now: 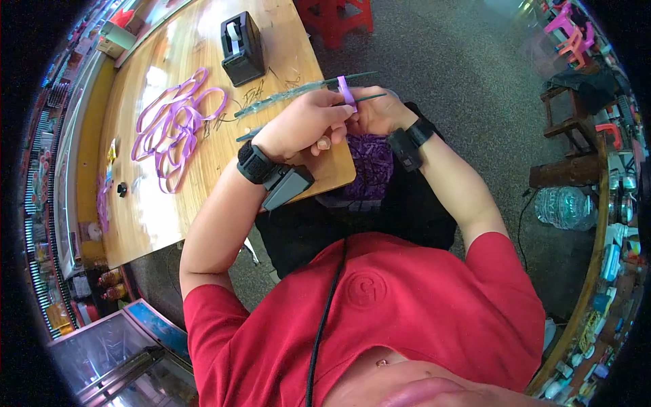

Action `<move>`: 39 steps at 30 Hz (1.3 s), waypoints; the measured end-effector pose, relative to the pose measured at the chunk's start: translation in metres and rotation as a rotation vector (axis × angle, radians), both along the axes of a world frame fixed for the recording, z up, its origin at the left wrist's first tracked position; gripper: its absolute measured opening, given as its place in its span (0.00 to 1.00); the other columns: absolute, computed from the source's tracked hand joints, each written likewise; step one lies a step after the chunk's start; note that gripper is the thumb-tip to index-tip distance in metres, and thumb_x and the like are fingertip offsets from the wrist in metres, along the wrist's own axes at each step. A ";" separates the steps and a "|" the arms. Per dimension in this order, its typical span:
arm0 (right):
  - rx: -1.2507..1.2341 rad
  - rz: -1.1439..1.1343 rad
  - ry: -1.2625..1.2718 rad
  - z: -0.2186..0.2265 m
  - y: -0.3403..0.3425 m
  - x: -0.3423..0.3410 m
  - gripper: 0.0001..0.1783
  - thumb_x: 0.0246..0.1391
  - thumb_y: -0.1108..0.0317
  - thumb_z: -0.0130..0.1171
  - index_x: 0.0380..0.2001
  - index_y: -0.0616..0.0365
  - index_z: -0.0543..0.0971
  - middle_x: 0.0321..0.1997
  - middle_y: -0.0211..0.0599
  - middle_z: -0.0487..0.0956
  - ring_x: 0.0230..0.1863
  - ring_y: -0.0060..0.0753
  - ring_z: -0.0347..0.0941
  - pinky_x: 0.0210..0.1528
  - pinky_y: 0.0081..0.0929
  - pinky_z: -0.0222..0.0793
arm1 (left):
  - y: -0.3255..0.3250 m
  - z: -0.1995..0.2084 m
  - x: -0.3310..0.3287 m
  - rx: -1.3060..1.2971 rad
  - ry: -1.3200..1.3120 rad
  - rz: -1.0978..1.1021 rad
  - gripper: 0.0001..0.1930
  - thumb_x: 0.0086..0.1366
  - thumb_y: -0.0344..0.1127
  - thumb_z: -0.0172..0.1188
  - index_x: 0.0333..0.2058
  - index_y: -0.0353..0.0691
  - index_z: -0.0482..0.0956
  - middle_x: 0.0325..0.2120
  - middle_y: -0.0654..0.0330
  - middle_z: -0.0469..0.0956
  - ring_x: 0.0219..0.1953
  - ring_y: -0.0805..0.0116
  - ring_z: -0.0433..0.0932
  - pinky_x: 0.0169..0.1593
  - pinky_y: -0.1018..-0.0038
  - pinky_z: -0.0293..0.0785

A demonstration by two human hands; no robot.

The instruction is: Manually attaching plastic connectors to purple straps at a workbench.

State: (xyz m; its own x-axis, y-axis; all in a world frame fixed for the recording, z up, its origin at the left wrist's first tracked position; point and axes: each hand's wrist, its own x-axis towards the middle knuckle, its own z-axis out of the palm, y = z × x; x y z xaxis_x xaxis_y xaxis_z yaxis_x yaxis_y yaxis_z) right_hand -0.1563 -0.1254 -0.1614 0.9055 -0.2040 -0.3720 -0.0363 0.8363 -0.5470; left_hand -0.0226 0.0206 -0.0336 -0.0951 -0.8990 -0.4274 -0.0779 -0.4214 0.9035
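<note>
At the table's right corner my two hands meet. My left hand [302,122] is closed, its thumb and finger pinching a short piece of purple ribbon [345,89]. The ribbon loops up beside a thin dark-green rod [359,76]. Another slim blue-green rod [371,98] runs under my left hand, its tip sticking out towards the right. My right hand [380,112] is curled closed against the ribbon's lower part; what its fingers grip is partly hidden. A strip of clear crinkled plastic [278,99] lies along the upper rod.
On the wooden table [203,224] lie a heap of loose purple ribbon [180,125] and a black tape dispenser [242,51]. A dark-purple crinkled bundle [368,166] sits below the table corner. To the right are a wooden stool [569,122] and a large clear bottle [566,207]. A red stool [336,20] stands beyond.
</note>
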 end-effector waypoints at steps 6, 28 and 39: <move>-0.074 0.056 0.024 0.004 -0.008 -0.004 0.11 0.59 0.56 0.58 0.34 0.50 0.80 0.26 0.22 0.74 0.26 0.19 0.66 0.29 0.20 0.60 | -0.002 0.000 0.000 0.018 -0.004 0.018 0.13 0.70 0.38 0.53 0.48 0.37 0.73 0.18 0.68 0.70 0.12 0.82 0.62 0.15 0.84 0.56; -0.131 0.210 -0.282 0.012 -0.025 0.000 0.21 0.63 0.47 0.51 0.36 0.55 0.77 0.36 0.28 0.78 0.25 0.20 0.63 0.34 0.23 0.62 | -0.001 -0.001 -0.001 0.012 -0.017 0.029 0.17 0.70 0.38 0.53 0.53 0.34 0.71 0.18 0.66 0.70 0.13 0.81 0.63 0.16 0.83 0.58; -0.064 -0.022 -0.325 -0.042 -0.024 -0.006 0.24 0.65 0.52 0.50 0.52 0.61 0.74 0.41 0.35 0.79 0.40 0.28 0.75 0.45 0.31 0.71 | -0.003 -0.007 0.003 -0.001 -0.026 0.013 0.17 0.70 0.38 0.53 0.52 0.35 0.72 0.18 0.67 0.71 0.13 0.82 0.63 0.15 0.83 0.57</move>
State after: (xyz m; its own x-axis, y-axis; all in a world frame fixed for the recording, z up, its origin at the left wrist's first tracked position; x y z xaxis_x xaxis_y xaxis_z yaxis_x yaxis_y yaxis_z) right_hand -0.1623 -0.1495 -0.2030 0.9698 -0.2386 -0.0507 0.1663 0.7988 -0.5782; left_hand -0.0200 0.0179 -0.0407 -0.0724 -0.9005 -0.4288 -0.0956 -0.4217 0.9017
